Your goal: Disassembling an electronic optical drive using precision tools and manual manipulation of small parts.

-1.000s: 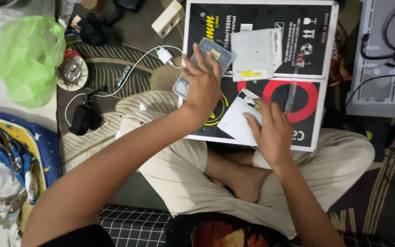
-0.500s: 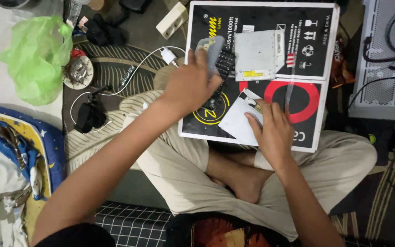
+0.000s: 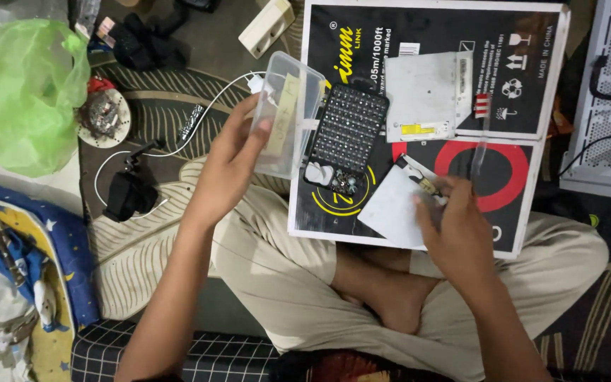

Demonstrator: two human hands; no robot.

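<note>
Step in hand, as it looks: opening the bit kit. The left hand [image 3: 231, 159] grips the clear plastic lid [image 3: 288, 113], thumb on its near face and fingers curled round the outer edge, and holds it tilted up, just left of the black bit tray [image 3: 346, 138]. The tray lies flat on the cardboard box [image 3: 532, 85], to the right of that hand and up-left of the right hand.

The right hand [image 3: 457, 226] rests on a pale flat panel [image 3: 394, 209], fingers bunched and pinching a small tool [image 3: 426, 185] w/ a yellowish band; exactly what it is can't be told. Hand pressed down, not spread.

Next move, by judgement: lid needs parking somewhere to the left hand's side, then a bit picked from the tray. That calls for a fine fingertip pinch, since bits sit close in rows.

Materials: lid is thin, see-through, rigid, w/ rounded corners. Tray is matte black, studded w/ small metal bit ends in a grid. Box is glossy printed card, black w/ red ring. A grey metal drive [image 3: 429, 95], flat and rectangular, lies beyond the right hand. A crinkly green plastic bag [image 3: 26, 92] sits far left of the left hand.
</note>
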